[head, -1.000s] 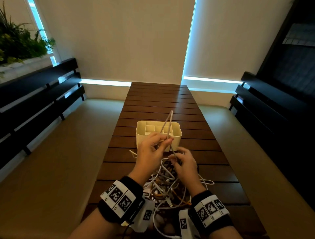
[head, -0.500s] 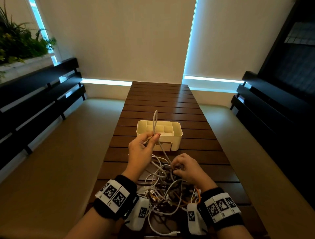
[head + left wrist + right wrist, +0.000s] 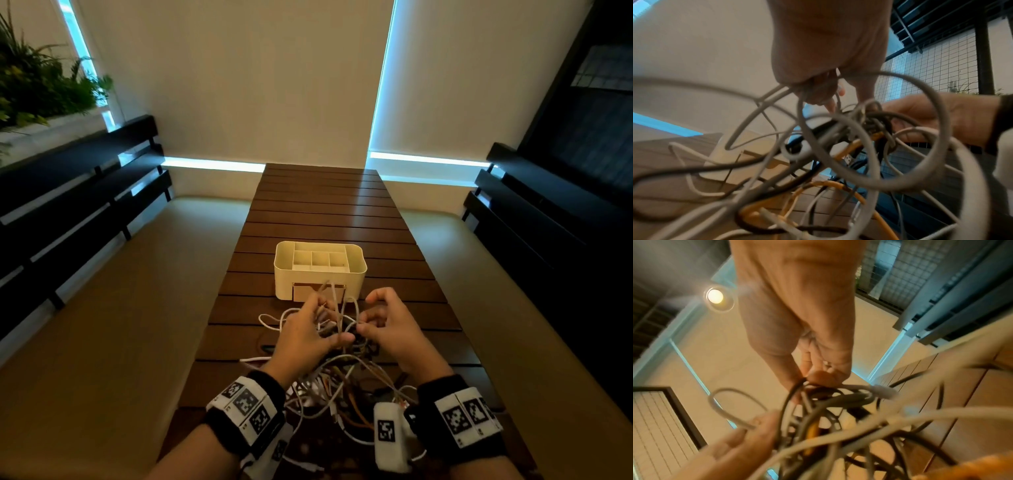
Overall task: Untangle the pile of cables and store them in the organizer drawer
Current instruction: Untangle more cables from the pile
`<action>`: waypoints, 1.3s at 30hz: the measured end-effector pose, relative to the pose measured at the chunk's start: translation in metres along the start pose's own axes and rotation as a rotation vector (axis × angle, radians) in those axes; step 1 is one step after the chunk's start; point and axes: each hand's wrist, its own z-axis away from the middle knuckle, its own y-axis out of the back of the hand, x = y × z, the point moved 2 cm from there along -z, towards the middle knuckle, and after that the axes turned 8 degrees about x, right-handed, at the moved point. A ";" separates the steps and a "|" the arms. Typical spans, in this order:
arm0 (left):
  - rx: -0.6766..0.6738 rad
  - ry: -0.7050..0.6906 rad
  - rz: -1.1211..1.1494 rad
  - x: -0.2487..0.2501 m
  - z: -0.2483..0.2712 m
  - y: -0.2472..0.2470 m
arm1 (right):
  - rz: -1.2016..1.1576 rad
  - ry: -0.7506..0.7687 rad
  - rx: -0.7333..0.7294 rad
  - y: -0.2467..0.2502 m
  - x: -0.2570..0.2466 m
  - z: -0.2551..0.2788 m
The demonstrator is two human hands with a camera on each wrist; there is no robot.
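Note:
A tangled pile of white, grey, black and orange cables lies on the wooden slat table in front of me. Beyond it stands the cream organizer with open compartments on top and a small drawer in its front, shut. My left hand pinches a grey cable that loops up from the pile. My right hand grips a bundle of dark and grey cables at the pile's top. Both hands sit close together just above the tangle.
Padded benches with dark slatted backs run along both sides of the table. A planter with green plants sits at the upper left. The table's far half beyond the organizer is bare wood.
My left hand has come down from in front of the organizer to the pile, lowering its raised grey loop. My right hand has lifted slightly and moved right.

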 end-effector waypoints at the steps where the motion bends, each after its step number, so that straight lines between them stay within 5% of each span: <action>1: 0.006 0.006 -0.003 -0.001 0.001 -0.002 | -0.030 -0.009 -0.006 0.000 -0.001 0.000; 9: -0.106 -0.056 -0.232 0.004 0.001 -0.011 | -0.243 -0.106 -0.013 -0.012 0.001 0.007; 15: -0.057 -0.153 -0.568 0.013 0.000 -0.006 | 0.600 0.129 0.189 -0.025 0.000 0.011; 19: -0.059 -0.101 -0.510 0.006 -0.001 0.004 | 0.807 0.098 0.264 -0.014 0.013 0.011; 24: -0.074 -0.023 -0.343 0.005 -0.001 -0.002 | 0.877 -0.085 0.105 -0.005 0.019 0.000; 31: -0.107 0.026 -0.132 0.003 0.000 0.002 | 0.326 0.003 -0.275 0.008 0.014 0.002; 36: -0.049 0.081 0.106 0.014 -0.006 0.014 | 0.496 0.083 0.074 0.004 0.025 -0.005; 39: -0.020 0.037 0.206 0.028 -0.014 0.034 | 0.337 0.037 0.217 0.005 0.032 -0.005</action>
